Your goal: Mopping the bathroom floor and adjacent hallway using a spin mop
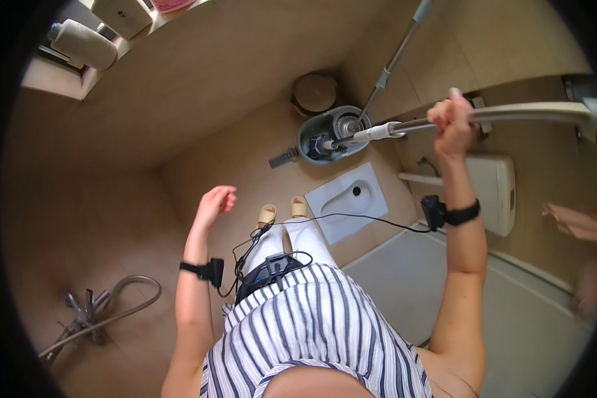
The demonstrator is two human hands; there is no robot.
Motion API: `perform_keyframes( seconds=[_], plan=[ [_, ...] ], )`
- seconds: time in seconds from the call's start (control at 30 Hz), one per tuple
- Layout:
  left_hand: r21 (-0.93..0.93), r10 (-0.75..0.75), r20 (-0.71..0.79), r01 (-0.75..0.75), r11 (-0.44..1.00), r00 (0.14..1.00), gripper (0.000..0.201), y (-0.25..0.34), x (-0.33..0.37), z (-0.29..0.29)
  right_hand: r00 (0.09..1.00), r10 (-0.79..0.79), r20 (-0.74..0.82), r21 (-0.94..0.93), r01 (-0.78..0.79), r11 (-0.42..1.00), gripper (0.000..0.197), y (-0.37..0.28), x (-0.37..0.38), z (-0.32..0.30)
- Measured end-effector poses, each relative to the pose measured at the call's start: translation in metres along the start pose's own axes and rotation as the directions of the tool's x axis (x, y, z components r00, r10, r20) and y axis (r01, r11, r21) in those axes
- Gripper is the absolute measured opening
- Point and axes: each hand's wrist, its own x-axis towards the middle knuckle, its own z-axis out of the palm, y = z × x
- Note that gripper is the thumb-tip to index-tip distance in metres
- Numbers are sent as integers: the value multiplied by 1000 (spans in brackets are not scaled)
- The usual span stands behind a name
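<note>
My right hand point(452, 125) is closed around the pole of a mop point(418, 125) with a metal shaft and white fittings. The pole runs from a grey mop bucket point(343, 158) toward the right edge, its upper end pale and blurred. Its lower end is down in the bucket, beside the round metal wringer basket point(349, 126); I cannot see the mop head well. A second mop pole point(391, 66) rises from the basket and leans toward the far wall. My left hand point(216, 203) hangs at my left side, fingers curled in, nothing visible in them.
A squat toilet point(351, 199) lies in the floor right of my sandals point(298, 207), with a white cistern point(497, 192) on the right wall. A brown round bin point(314, 93) stands behind the bucket. A tap with hose point(89, 312) is at left. Cables point(351, 215) link my wrists.
</note>
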Motion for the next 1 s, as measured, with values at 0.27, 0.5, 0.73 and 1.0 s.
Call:
perform_keyframes(
  seconds=[0.27, 0.5, 0.73, 1.0],
  plan=[
    [-309, -317, 436, 470, 827, 842, 37, -38, 138, 98, 949, -308, -65, 81, 312, 947, 35, -190, -111, 13],
    [-376, -498, 507, 700, 607, 704, 60, -77, 175, 233, 824, -554, -121, -280, 507, 815, 28, -295, -220, 42],
    [-650, -599, 439, 697, 303, 670, 59, -92, 183, 260, 812, -527, -251, -316, 446, 837, 27, -296, -285, 104],
    [-530, -741, 410, 800, 281, 531, 30, -126, 161, 262, 711, -632, -308, -784, 187, 592, 28, -287, -330, 110]
  ],
)
